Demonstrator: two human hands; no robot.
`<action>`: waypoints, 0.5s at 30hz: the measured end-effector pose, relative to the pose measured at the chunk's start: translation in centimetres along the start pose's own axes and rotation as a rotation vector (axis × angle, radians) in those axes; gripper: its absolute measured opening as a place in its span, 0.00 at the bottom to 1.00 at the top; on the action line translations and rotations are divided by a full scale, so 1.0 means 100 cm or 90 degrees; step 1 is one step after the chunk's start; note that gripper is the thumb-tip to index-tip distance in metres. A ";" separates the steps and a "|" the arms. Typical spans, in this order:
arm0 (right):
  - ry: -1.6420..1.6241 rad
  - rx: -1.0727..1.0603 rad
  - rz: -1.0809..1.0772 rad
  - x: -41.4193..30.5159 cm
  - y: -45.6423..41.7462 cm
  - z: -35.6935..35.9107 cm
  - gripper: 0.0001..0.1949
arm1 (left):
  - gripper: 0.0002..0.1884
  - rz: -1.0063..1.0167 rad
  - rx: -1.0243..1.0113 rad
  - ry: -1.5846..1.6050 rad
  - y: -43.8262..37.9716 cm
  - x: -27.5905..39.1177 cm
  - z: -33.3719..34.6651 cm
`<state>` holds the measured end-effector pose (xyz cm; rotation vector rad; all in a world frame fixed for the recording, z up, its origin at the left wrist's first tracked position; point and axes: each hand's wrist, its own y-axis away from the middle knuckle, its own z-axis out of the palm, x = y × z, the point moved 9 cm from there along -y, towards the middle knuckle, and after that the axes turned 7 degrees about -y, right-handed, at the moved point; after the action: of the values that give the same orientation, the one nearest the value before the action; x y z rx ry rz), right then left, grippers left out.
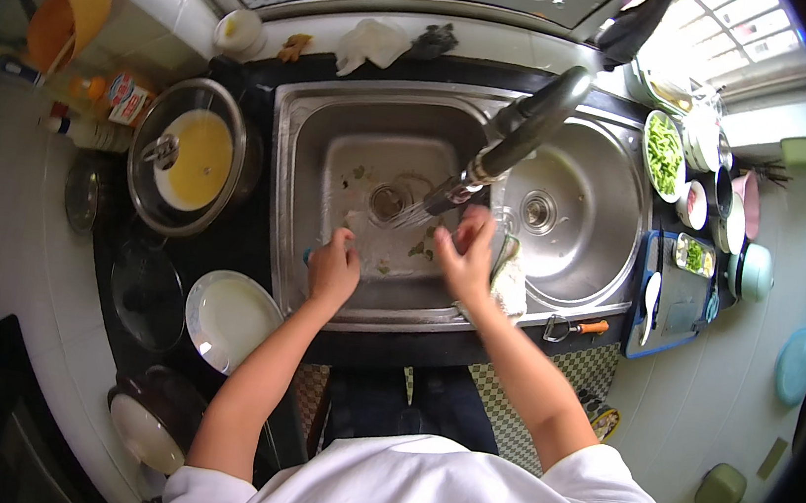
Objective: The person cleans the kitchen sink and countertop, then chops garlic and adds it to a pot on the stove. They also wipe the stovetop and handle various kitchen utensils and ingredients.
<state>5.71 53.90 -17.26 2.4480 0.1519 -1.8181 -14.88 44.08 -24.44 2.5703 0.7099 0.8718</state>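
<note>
My left hand (335, 273) is over the left side of the large steel sink basin (308, 166), fingers partly curled. A small teal item (308, 255) peeks out beside it; whether I hold it cannot be told. My right hand (469, 259), slightly blurred, is at the basin's right side with fingers apart and nothing visible in it. Just above it, the dark faucet (511, 152) sprays water toward the drain (388, 201). Green vegetable scraps (418, 247) lie on the wet basin floor. A pale cloth (509, 286) drapes over the divider by my right wrist.
A round second basin (588, 198) adjoins on the right. Beyond it are a plate of cut green vegetables (664, 154), a cutting board (671, 319) and an orange-handled peeler (577, 329). Leftward stand a steel pot (225, 209) with yellowish liquid and a white bowl (231, 321).
</note>
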 end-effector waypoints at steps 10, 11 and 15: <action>-0.127 -0.075 -0.003 0.006 -0.110 0.114 0.25 | 0.09 0.198 0.205 -0.101 0.063 -0.018 0.021; -0.014 -0.093 -0.028 0.035 -0.106 0.127 0.27 | 0.09 0.195 0.219 -0.090 0.064 -0.017 0.019; 0.385 -0.256 -0.078 0.139 -0.084 0.188 0.38 | 0.08 0.230 0.260 -0.074 0.065 -0.011 0.010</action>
<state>-9.27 60.11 -36.06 2.6203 0.6462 -0.8948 -12.70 38.02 -22.76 3.1544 0.4289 0.7257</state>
